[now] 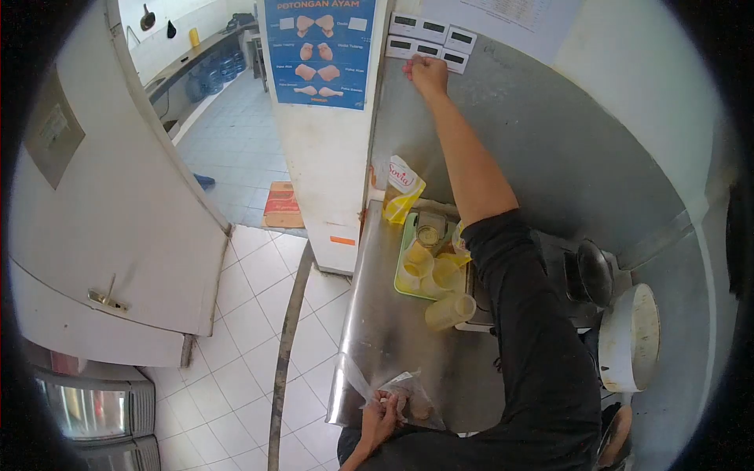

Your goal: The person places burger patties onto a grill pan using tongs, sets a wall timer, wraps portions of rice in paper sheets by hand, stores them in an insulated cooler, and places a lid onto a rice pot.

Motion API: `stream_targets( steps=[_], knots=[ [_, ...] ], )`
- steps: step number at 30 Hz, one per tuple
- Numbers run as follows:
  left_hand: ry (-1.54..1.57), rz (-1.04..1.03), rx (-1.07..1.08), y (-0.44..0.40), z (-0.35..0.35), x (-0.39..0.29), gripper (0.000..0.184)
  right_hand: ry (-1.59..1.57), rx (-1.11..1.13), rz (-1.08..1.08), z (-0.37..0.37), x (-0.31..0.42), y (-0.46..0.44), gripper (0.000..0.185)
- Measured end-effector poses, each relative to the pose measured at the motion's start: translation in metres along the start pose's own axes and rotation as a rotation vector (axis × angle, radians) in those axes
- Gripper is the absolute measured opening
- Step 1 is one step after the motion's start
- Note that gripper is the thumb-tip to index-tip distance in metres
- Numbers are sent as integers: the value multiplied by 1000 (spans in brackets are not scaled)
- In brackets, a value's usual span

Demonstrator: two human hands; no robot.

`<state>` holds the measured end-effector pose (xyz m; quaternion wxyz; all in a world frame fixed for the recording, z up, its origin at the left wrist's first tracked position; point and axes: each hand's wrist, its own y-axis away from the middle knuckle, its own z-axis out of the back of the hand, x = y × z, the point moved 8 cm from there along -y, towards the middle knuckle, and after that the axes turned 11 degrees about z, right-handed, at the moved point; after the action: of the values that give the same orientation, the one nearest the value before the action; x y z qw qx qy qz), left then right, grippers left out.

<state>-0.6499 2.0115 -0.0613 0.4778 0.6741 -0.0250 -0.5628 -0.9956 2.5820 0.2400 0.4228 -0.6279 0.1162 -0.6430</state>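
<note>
Left hand point(380, 418) clamps a bag point(422, 402) by the counter's point(367, 314) edge; right hand point(430, 77), fingers together, reaches the timers point(433, 31).

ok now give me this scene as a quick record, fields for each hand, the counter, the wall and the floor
left hand: left hand grips a clear plastic bag, contents unclear
right hand: right hand raised to the small white display units, something pink at its fingers
counter: steel counter with a Sovia pouch and a green-rimmed tray of translucent yellowish cups
wall: blue POTONGAN AYAM poster left of the display units
floor: white tiles, dark strip across them
</note>
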Motion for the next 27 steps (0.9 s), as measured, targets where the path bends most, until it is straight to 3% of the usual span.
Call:
stream_targets(
  steps=[3,5,6,8,11,12,13,14,15,16,18,20,22,24,27],
  knots=[
    [92,87,25,-11,-6,27,28,-19,42,35,-6,-1,4,24],
    [-4,-46,-6,-19,-6,34,28,-53,122,82,-8,1,14,24],
    [-53,-113,-22,-18,-6,34,28,-9,284,78,-17,7,26,23],
    [-11,-38,8,-9,-1,14,31,75,606,74,-28,38,65,22],
    [37,-15,0,-7,0,14,30,11,1159,216,-21,106,180,16],
    [51,-24,-12,-7,0,16,29,155,1269,353,-5,133,225,18],
    [8,-29,-19,-5,1,14,29,-56,1356,302,15,162,275,18],
    [-36,-36,-26,-4,4,9,29,159,1527,197,36,186,322,21],
    [-80,-42,-32,-2,6,5,29,211,1680,268,55,206,371,26],
    [-58,-64,-40,-1,7,4,29,59,1762,196,77,209,426,38],
    [-17,-105,-56,0,9,4,30,241,1962,225,113,208,520,75],
    [-214,-348,-136,6,17,-12,29,404,1707,350,146,214,571,74],
    [-286,-357,-90,-10,16,2,28,444,1412,321,168,203,613,71],
    [-235,-181,-14,-5,16,-5,29,443,1285,137,186,181,636,63],
    [-317,-190,21,-7,15,-5,33,458,1240,-192,200,148,666,44]
  ],
)
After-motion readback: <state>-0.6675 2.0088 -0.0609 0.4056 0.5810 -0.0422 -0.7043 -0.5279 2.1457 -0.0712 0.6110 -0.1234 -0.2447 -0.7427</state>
